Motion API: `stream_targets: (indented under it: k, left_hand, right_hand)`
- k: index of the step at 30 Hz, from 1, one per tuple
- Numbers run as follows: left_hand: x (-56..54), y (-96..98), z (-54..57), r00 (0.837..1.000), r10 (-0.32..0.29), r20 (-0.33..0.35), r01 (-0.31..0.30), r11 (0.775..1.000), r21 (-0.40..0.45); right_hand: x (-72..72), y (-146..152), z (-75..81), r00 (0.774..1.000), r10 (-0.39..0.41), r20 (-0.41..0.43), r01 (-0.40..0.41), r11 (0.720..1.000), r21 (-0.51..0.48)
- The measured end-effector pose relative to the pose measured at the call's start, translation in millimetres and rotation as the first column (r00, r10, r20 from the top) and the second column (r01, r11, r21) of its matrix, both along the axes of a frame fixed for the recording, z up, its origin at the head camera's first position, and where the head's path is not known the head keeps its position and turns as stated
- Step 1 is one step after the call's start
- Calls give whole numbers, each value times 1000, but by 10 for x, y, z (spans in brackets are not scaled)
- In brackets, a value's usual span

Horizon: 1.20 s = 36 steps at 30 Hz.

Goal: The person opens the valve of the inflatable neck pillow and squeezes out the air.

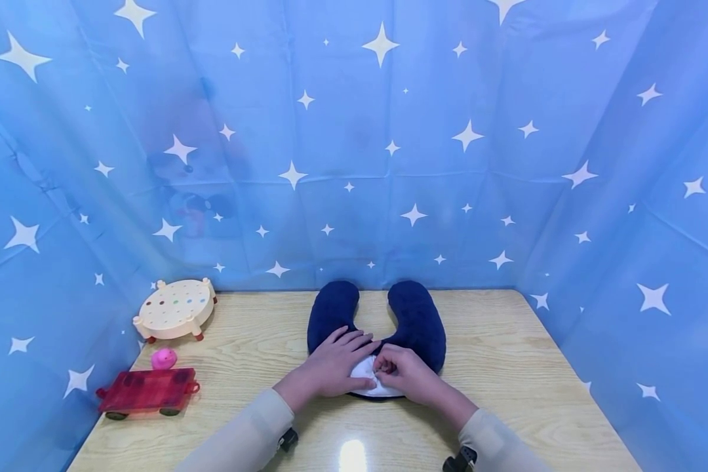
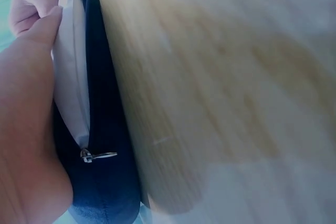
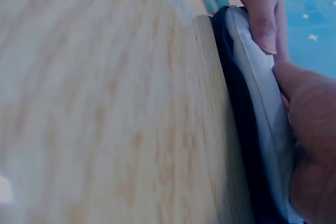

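A navy U-shaped neck pillow (image 1: 423, 321) lies on the table, its two ends pointing away from me. Along its near curve the cover gapes open, and a white inner lining (image 1: 362, 370) shows through. The metal zipper pull (image 2: 100, 156) hangs at one end of the gap in the left wrist view. My left hand (image 1: 337, 367) rests across the pillow with fingers stretched out, the thumb on the white lining. Beside it, my right hand (image 1: 406, 373) has curled fingers and pinches the white lining near its middle; the fingertips are partly hidden.
On the left of the wooden table (image 1: 531, 380) stand a cream pegboard stool (image 1: 179, 305) with short legs, a small pink toy (image 1: 164, 358) and a translucent red wheeled toy cart (image 1: 147, 390). A blue star-patterned curtain (image 1: 342, 144) encloses the back and sides.
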State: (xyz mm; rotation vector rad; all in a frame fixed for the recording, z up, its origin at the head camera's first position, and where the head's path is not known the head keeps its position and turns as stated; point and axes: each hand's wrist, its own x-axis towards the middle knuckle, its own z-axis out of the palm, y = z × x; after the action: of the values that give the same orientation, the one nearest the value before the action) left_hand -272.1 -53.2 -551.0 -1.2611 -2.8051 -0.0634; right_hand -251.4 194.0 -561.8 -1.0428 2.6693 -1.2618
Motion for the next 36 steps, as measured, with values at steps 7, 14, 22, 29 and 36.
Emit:
stream_targets:
  k: [7,14,22,29,36]
  left_hand:
    - [16,-5,1,1000,-8,-5,8,1000,-17]
    - [29,10,9,1000,11,-6,-11,998,-60]
    - [19,25,-3,1000,20,-16,-21,996,-83]
    - [19,36,-12,1000,28,-2,-28,996,-85]
    - [19,45,-14,999,36,7,-35,995,-93]
  right_hand:
    - [-6,0,-7,1000,5,-17,-5,1000,-13]
    - [-9,2,-15,1000,7,-3,-7,1000,0]
    - [-8,-3,2,1000,3,-11,-3,1000,8]
    - [-14,-4,-19,1000,1,-25,-1,1000,9]
    - [-12,-4,-7,1000,-1,-27,2,1000,15]
